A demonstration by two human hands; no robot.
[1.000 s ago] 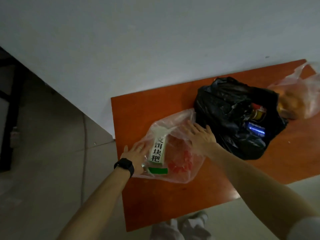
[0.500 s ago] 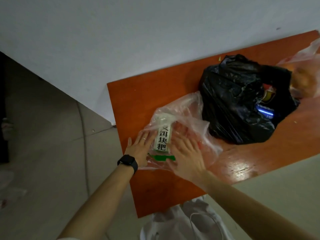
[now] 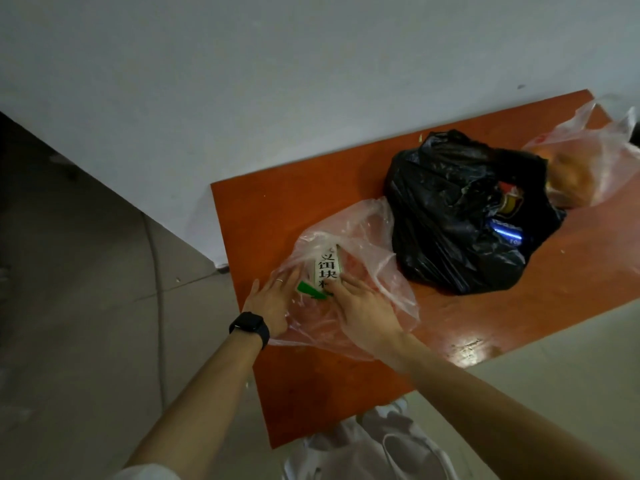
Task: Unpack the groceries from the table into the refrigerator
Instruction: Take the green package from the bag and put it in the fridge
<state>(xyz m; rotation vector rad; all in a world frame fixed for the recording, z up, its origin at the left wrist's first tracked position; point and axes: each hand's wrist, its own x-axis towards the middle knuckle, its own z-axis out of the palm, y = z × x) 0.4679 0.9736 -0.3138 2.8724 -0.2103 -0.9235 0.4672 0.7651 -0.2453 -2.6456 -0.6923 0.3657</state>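
The orange-brown surface [image 3: 277,209] runs from the middle of the frame to the right edge, against a white wall [image 3: 242,81]. On its near left part lies a translucent pink plastic bag [image 3: 367,237], and both hands are on it.

The left hand [image 3: 273,299], with a black smartwatch [image 3: 250,325] on the wrist and a ring [image 3: 279,280] on one finger, lies flat against the left side of the bag. Its grip is apart: the fingers are straight and spread, curled round nothing.

The right hand [image 3: 363,306] rests on top of the bag just beside it. Its fingers are stretched forward, and the tips touch the film over the lower end of a white packet [image 3: 327,268]. This grip is apart as well; no pinch on the film shows.

The packet, printed with black Chinese characters and carrying a green tab at its near end, lies inside the bag between the two hands. Reddish contents show dimly through the film around it.

A black plastic bag [image 3: 443,216] stands just to the right, touching the pink one. Its mouth gapes toward the right and shows a yellow and red label [image 3: 509,202] and a blue package [image 3: 507,233].

In the upper right a second translucent bag [image 3: 588,157] holds something round and orange.

Grey floor [image 3: 86,271] fills the left of the frame.
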